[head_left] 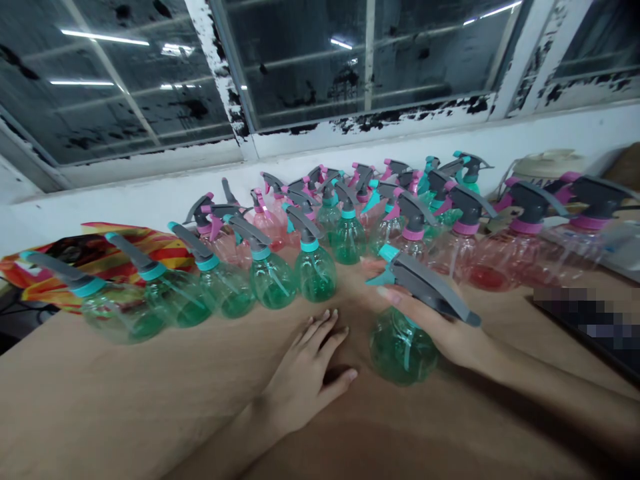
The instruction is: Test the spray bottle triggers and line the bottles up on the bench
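Observation:
My right hand is wrapped round the neck of a green spray bottle, just under its grey and turquoise trigger head. The bottle stands nearly upright, and part of its neck is hidden by my fingers. My left hand lies flat on the wooden table, fingers apart, with nothing in it. Beyond the left hand runs a row of green spray bottles, the closest being one with a turquoise collar. Pink spray bottles with pink collars stand beyond my right hand.
Many more green and pink spray bottles crowd the back of the table near the wall. A red and yellow bag lies at the left. At the right are a dark flat object, partly pixelated, and a pale container. Windows rise behind.

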A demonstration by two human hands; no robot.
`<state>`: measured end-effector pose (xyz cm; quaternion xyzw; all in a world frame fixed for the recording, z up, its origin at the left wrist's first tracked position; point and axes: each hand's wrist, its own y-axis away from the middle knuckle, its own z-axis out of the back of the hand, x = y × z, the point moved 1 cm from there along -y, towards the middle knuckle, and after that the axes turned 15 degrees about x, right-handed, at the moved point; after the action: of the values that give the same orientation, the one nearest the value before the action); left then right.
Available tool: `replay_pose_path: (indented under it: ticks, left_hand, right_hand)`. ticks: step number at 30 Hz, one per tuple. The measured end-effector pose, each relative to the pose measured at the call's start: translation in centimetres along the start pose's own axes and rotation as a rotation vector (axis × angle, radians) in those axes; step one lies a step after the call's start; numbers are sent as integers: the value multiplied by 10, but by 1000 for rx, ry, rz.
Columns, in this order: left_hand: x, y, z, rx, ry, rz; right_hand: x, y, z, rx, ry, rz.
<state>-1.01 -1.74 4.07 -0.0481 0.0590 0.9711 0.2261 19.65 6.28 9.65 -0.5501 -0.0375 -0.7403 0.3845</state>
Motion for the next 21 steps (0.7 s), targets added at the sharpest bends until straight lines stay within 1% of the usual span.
replay_pose_path:
  ticks: [4, 9, 16, 21]
  left_hand:
    - [0, 0, 0, 15, -4, 8]
    - [0, 0, 0, 20, -20, 12]
    - [0, 0, 0, 8, 5, 6]
    - [1, 0, -1, 12, -7, 8]
  right_hand:
    - [-3, 2, 0, -15, 26, 7]
    - [-1, 1, 1, -8, 30, -6]
    - [3, -1, 0, 54, -141, 12]
    - [4, 0, 0, 21, -66, -27]
